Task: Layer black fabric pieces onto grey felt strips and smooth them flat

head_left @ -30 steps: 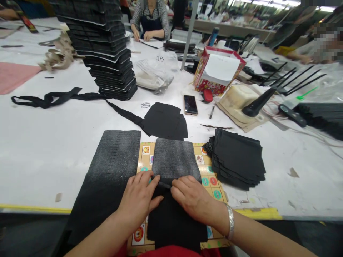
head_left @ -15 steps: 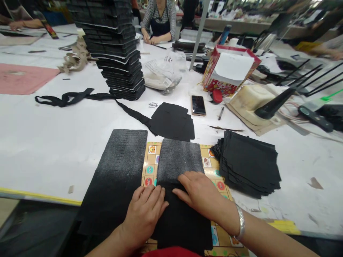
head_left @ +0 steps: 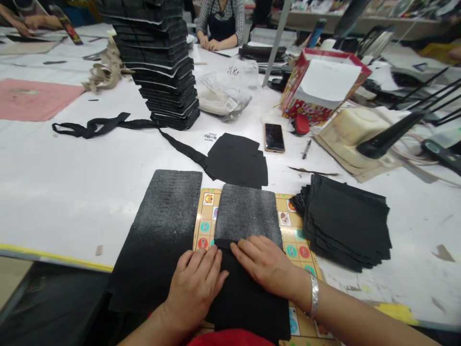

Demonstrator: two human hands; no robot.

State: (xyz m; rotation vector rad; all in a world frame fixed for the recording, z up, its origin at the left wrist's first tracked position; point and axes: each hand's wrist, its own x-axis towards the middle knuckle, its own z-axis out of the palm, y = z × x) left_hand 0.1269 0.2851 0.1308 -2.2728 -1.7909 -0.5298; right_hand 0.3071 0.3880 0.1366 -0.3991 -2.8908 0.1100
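A black sheet piece lies before me on a patterned board printed with animal pictures; the sheet's far part is speckled grey, with a narrow folded strip across its middle. My left hand rests on the left edge of this piece, fingers flat and near one another. At the strip, my right hand presses down with its fingertips, fingers laid out, palm down. To the left is a second batch of black pieces, its grey far end showing several layered edges. Neither hand grasps anything.
A stack of black pieces lies at right. Beyond are a cut black piece, a black strip, a phone, a pen, a tall black pile and a red bag. Another person sits opposite.
My right hand has moved slightly back toward me, its fingertips now along the folded strip. My left hand stays in about the same place. The view has shifted a little.
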